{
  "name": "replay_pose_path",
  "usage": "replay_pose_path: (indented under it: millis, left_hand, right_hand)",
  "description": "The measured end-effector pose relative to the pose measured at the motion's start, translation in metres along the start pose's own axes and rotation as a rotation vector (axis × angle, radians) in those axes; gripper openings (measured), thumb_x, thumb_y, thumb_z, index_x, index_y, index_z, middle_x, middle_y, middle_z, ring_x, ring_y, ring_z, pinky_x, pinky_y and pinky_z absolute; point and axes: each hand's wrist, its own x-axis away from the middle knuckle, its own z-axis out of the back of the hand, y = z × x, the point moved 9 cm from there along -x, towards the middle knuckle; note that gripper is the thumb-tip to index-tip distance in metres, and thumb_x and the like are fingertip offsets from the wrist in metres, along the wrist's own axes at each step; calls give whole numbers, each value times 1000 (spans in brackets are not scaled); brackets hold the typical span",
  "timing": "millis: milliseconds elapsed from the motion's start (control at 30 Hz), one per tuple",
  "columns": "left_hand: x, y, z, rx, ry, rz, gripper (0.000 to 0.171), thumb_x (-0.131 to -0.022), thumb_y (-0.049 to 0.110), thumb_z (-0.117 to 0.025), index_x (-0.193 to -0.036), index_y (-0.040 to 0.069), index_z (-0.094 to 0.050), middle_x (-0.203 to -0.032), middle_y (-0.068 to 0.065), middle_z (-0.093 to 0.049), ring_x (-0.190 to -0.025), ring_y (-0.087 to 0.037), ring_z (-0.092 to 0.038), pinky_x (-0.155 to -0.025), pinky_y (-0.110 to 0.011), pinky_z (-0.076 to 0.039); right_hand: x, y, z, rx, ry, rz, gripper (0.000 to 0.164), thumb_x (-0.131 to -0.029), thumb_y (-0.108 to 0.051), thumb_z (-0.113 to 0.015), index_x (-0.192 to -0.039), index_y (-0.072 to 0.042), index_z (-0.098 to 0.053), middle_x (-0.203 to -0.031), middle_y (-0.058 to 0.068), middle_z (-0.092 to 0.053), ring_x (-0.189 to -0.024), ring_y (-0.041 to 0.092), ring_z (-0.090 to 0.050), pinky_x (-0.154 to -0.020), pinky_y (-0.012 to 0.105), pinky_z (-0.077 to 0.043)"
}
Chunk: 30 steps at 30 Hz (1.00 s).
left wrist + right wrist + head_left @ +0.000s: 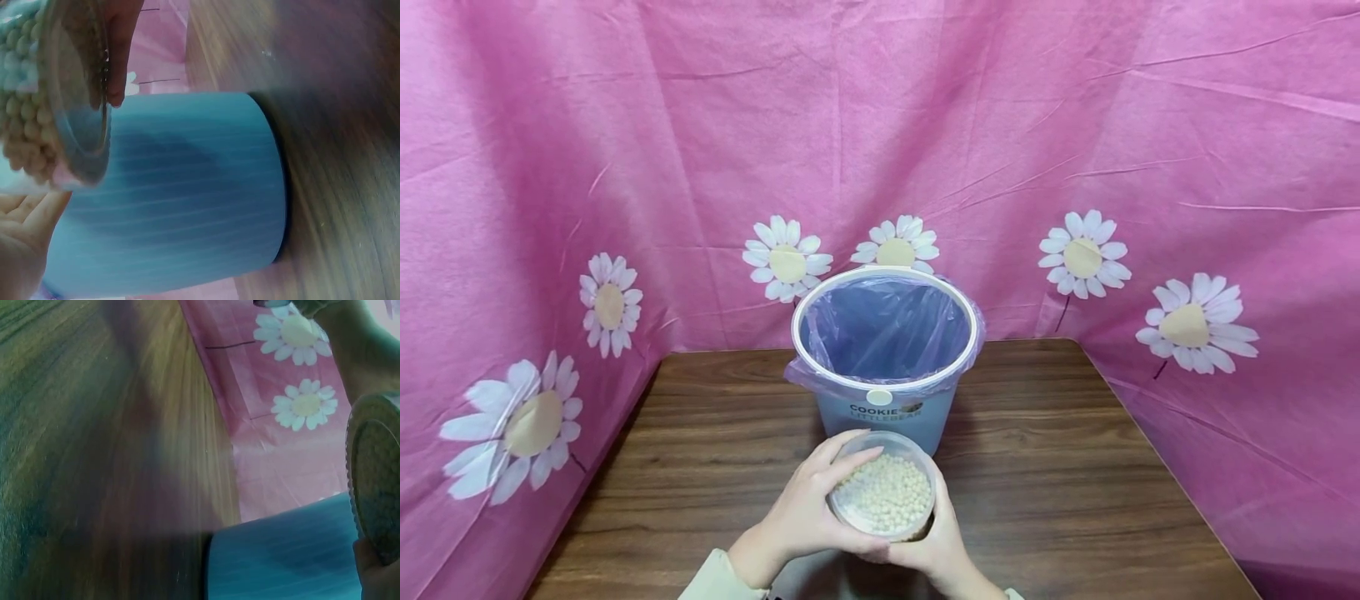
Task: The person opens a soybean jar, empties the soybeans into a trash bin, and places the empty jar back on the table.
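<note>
**A Firm Two-Sided Hold**

A clear tub (887, 442) of pale balls (895, 500) hangs above the bench (1037, 467), in front of a blue bin (936, 429) — fingers of the left hand (811, 507) and right hand (938, 542) curled around it. The lift looks done, release not yet; the balls sit inside. A daisy-print cloth (985, 125) hangs behind.

Blue bin (936, 421) on wooden table (1060, 458).
</note>
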Motion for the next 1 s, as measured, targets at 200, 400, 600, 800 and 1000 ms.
replay_pose_path:
  millis: [200, 400, 600, 800, 1000]
  left_hand:
    - [0, 3, 2, 10, 131, -45, 90, -49, 50, -95, -127, 14, -68, -136, -9, -58, -113, -23, -63, -90, -37, -55]
    - [1, 6, 1, 3, 206, -64, 86, -50, 49, -95, -124, 13, -69, -132, -11, -60, -109, -25, -65, -86, -38, -56]
    - [0, 10, -2, 3, 236, -2, 87, -51, 46, -96, -125, 11, -68, -135, -11, -58, -111, -25, -64, -86, -38, -56]
    - [2, 10, -5, 4, 226, 50, 90, -50, 47, -96, -128, 12, -67, -139, -10, -56, -115, -24, -63, -89, -39, -56]
    - [6, 12, -2, 54, 276, 41, 87, -56, 43, -95, -130, 9, -65, -138, -14, -55, -116, -27, -61, -94, -34, -54]
  right_hand:
    - [2, -3, 1, 10, 64, 66, 112, -56, 8, -81, -154, -7, -27, -148, 15, -42, -125, 5, -47, -104, 17, -35]
    - [5, -5, 1, 28, 112, 131, 114, -54, 8, -82, -154, -5, -27, -147, 13, -45, -126, 6, -48, -105, 16, -35]
    - [9, -2, 4, 55, 194, 133, 120, -52, 10, -84, -155, -6, -24, -147, 6, -45, -126, 3, -47, -105, 13, -34]
    - [10, -5, 6, 83, 194, 177, 121, -50, 8, -86, -154, -4, -25, -148, 9, -45, -127, 4, -47, -106, 13, -34]
    - [9, -11, 10, 146, 191, 176, 118, -50, 3, -90, -151, -6, -31, -144, 13, -47, -125, 5, -47, -104, 13, -34]
